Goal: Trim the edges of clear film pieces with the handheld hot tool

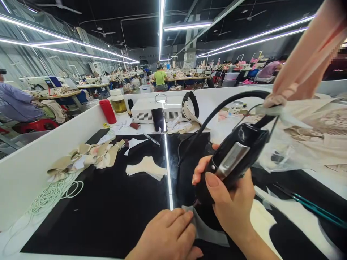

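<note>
My right hand (230, 195) is wrapped round a black handheld power tool (233, 155) with a silver plate on its side. A thick black cable leaves the tool's upper end, where pink cloth (303, 65) is tied. The tool's lower end is down by a grey piece of material (210, 231) on the black work surface (108, 209). My left hand (173, 231) lies on the left end of that grey piece, its fingers together and pressing down. Whether the fingers pinch the piece is hidden. Cream cut pieces (148, 168) rest ahead of my left hand.
Beige scraps (89, 157) and coiled pale cord (54, 195) lie left. A white box (146, 110), phone (158, 120), red cylinder (107, 111) and jar (118, 103) stand behind. Teal tweezers (320, 209) and cream pieces (292, 213) are right. People sit beyond the white rim (35, 155).
</note>
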The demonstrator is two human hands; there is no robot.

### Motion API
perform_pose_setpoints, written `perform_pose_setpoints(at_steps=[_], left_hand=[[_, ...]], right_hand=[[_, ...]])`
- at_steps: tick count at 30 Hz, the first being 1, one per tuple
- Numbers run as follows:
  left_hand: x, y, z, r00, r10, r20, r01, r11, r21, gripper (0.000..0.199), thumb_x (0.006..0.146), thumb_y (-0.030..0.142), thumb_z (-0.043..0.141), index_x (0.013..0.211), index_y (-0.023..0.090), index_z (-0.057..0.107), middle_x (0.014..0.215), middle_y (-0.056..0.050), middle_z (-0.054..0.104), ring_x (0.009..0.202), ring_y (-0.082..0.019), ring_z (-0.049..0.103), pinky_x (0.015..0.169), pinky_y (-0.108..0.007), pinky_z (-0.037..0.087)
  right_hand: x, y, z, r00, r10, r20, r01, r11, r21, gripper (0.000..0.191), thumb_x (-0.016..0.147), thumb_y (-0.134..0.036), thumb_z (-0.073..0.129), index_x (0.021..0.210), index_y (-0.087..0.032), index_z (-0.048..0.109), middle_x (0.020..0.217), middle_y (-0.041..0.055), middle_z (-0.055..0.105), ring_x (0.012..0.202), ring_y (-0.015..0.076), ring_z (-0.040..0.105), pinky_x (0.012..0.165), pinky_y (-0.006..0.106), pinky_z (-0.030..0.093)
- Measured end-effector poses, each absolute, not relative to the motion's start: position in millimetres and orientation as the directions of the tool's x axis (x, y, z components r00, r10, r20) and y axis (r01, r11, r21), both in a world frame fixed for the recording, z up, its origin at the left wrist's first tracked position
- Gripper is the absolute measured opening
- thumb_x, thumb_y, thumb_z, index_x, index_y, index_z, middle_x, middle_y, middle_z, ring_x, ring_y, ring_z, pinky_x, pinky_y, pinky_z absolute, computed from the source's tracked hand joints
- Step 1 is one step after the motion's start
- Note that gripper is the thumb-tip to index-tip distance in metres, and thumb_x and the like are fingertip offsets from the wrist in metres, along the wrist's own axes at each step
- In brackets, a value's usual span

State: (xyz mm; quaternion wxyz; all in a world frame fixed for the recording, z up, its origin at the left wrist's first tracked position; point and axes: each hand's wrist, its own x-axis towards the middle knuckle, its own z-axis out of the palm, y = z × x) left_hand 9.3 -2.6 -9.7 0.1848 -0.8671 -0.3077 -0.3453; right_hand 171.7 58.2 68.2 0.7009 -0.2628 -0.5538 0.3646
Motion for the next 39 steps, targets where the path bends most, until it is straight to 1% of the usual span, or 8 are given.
perform_pose_setpoints(at_steps=[5,11,16,18,21,27,35,39], left_hand=[[10,-4,-6,0.585,0.417,0.696,0.66,-0.743,-0.109,0.045,0.119,0.044,0.043,0.101,0.016,0.074,0.11,-0.001,0.085,0.097,-0.017,0.08,0.074,-0.029,0.061],[10,-4,-6,0.582,0.413,0.7,0.654,-0.749,-0.102,0.046,0.12,0.043,0.042,0.1,0.016,0.074,0.108,-0.002,0.085,0.094,-0.018,0.08,0.071,-0.03,0.061],[8,-3,-6,0.591,0.413,0.693,0.65,-0.753,-0.105,0.046,0.12,0.043,0.042,0.102,0.016,0.074,0.11,-0.002,0.085,0.096,-0.018,0.08,0.074,-0.03,0.063],[7,-3,-6,0.588,0.415,0.695,0.648,-0.755,-0.097,0.046,0.12,0.042,0.041,0.102,0.016,0.074,0.11,-0.002,0.085,0.097,-0.018,0.08,0.075,-0.031,0.063],[6,-4,-7,0.592,0.419,0.688,0.645,-0.758,-0.094,0.046,0.12,0.041,0.04,0.102,0.016,0.074,0.111,-0.003,0.085,0.098,-0.018,0.08,0.075,-0.03,0.063],[5,-4,-9,0.605,0.426,0.673,0.632,-0.771,-0.08,0.038,0.117,0.041,0.05,0.104,0.015,0.074,0.11,-0.006,0.083,0.102,-0.019,0.079,0.08,-0.029,0.063],[9,-2,-5,0.584,0.419,0.696,0.638,-0.767,-0.073,0.04,0.118,0.042,0.048,0.1,0.016,0.072,0.106,-0.002,0.084,0.097,-0.018,0.079,0.075,-0.029,0.062],[9,-2,-6,0.584,0.419,0.695,0.637,-0.767,-0.073,0.04,0.118,0.041,0.048,0.101,0.015,0.073,0.107,-0.004,0.083,0.099,-0.018,0.079,0.076,-0.03,0.062]], right_hand=[[171,57,68,0.166,0.802,0.574,-0.206,0.597,-0.775,0.026,0.094,-0.033,0.084,0.111,-0.03,0.065,0.087,-0.0032,0.074,0.063,0.0148,0.07,0.06,0.028,0.063],[168,56,71,0.183,0.805,0.565,-0.202,0.593,-0.779,0.026,0.091,-0.023,0.081,0.11,-0.031,0.065,0.086,-0.0039,0.074,0.062,0.0144,0.07,0.061,0.028,0.063],[167,56,71,0.215,0.784,0.582,-0.111,0.611,-0.784,0.027,0.089,-0.02,0.078,0.111,-0.03,0.065,0.085,-0.0027,0.074,0.062,0.0159,0.071,0.059,0.029,0.063],[166,56,73,0.223,0.782,0.582,-0.095,0.612,-0.785,0.025,0.088,-0.019,0.078,0.108,-0.029,0.065,0.084,-0.0028,0.074,0.061,0.016,0.07,0.059,0.03,0.064],[163,56,78,0.221,0.786,0.577,-0.159,0.613,-0.774,0.024,0.087,-0.019,0.078,0.104,-0.029,0.063,0.082,-0.0046,0.074,0.057,0.014,0.068,0.058,0.029,0.063],[157,55,79,0.203,0.809,0.552,-0.266,0.588,-0.764,0.026,0.086,-0.022,0.081,0.103,-0.029,0.063,0.08,-0.0046,0.073,0.058,0.015,0.067,0.055,0.029,0.061],[156,54,75,0.166,0.801,0.574,-0.26,0.598,-0.759,0.026,0.088,-0.017,0.076,0.104,-0.031,0.062,0.083,-0.0061,0.073,0.06,0.0139,0.068,0.058,0.028,0.06],[156,54,74,0.185,0.804,0.566,-0.177,0.594,-0.785,0.023,0.09,-0.023,0.076,0.105,-0.031,0.06,0.082,-0.0049,0.07,0.058,0.015,0.066,0.058,0.031,0.06]])
